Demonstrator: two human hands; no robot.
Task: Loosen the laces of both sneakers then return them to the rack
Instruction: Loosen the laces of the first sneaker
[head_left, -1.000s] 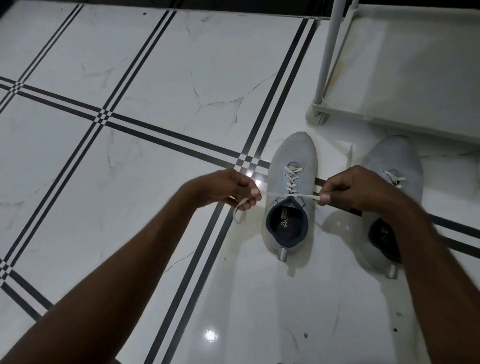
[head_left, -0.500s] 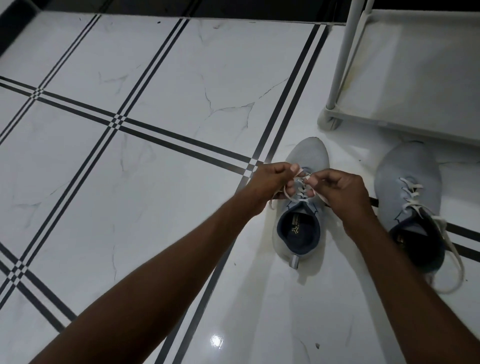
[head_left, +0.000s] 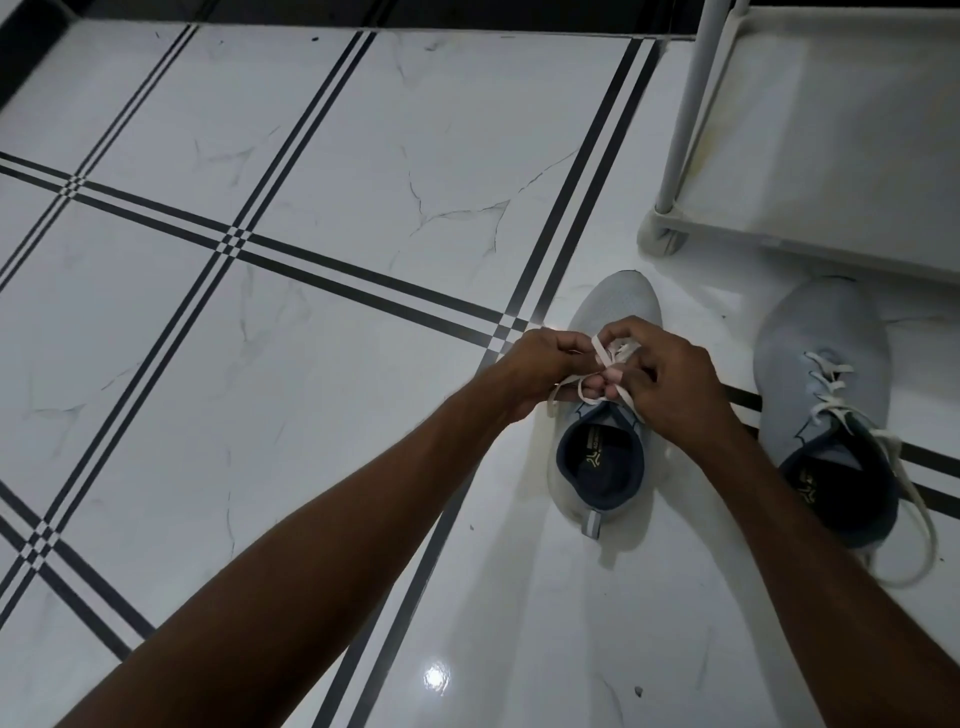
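Observation:
Two grey sneakers with dark blue linings stand side by side on the tiled floor, toes pointing away from me. Over the lacing of the left sneaker my left hand and my right hand meet, both pinching its white lace. My hands hide most of that lacing. The right sneaker stands untouched, its white lace hanging slack in a long loop over its right side onto the floor.
The white shoe rack stands at the upper right, its corner post and foot just beyond the sneakers' toes. White marble-look floor tiles with black stripes fill the left and near side.
One second ago my hands held the lace ends stretched wide apart on either side of the left sneaker. They have come together over its lacing and stay there, fingers working the lace.

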